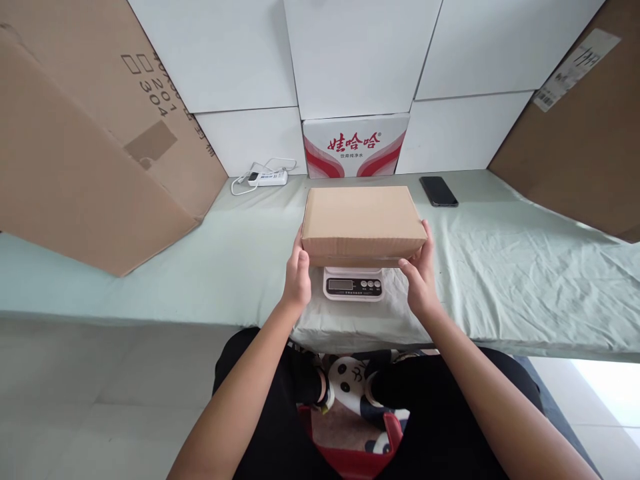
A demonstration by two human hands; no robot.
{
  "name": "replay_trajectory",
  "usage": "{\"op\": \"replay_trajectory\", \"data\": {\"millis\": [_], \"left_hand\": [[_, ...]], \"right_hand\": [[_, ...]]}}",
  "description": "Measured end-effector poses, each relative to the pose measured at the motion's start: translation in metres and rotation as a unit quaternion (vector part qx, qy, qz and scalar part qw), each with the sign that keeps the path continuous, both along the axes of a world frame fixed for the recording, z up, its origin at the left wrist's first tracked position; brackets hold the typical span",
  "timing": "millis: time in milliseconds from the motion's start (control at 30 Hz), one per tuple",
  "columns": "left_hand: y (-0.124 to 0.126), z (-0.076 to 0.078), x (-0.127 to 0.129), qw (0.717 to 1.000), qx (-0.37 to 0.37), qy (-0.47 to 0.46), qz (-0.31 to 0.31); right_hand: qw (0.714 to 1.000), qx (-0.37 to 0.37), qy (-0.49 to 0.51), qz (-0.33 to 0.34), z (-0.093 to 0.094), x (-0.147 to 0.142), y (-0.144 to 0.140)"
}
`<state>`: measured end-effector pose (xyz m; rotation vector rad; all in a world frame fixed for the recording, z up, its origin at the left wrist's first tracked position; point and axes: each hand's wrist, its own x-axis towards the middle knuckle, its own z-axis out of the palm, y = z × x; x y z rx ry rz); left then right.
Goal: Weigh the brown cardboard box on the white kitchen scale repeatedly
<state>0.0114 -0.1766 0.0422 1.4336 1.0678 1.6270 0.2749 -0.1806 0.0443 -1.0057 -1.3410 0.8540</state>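
Observation:
A plain brown cardboard box [363, 213], closed on top, is held level between my two hands. My left hand [299, 275] grips its left side near the front corner, thumb toward me. On the opposite side, my right hand [421, 272] wraps the right front corner, its thumb at the lower front edge. Under the box is a white digital kitchen scale [353, 285], whose display and buttons show in front. The box hides the scale's platform, so I cannot tell whether the two touch.
Large cardboard cartons stand at left [100, 147] and right [575, 133]. White panels and a red-and-white printed carton [356, 147] line the back. A white power strip [269, 178] with its cable lies back left, a black phone [439, 191] back right. A pale green cloth [240, 267] covers the table.

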Motion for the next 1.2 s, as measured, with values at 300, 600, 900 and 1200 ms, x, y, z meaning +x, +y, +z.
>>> {"op": "replay_trajectory", "data": {"millis": [300, 600, 900, 1200], "left_hand": [[-0.002, 0.001, -0.005, 1.0, -0.008, -0.014, 0.016], [0.012, -0.008, -0.018, 0.996, -0.027, -0.054, 0.07], [0.003, -0.008, -0.004, 0.999, -0.007, -0.04, 0.026], [-0.002, -0.005, 0.003, 1.0, 0.017, -0.008, 0.02]], "right_hand": [[1.0, 0.016, 0.014, 0.0, 0.002, 0.003, 0.002], [0.997, 0.006, 0.058, -0.057, -0.008, 0.023, 0.016], [0.998, -0.004, 0.052, -0.023, -0.009, 0.015, 0.012], [0.999, -0.02, 0.047, 0.0, -0.009, 0.008, 0.008]]}}
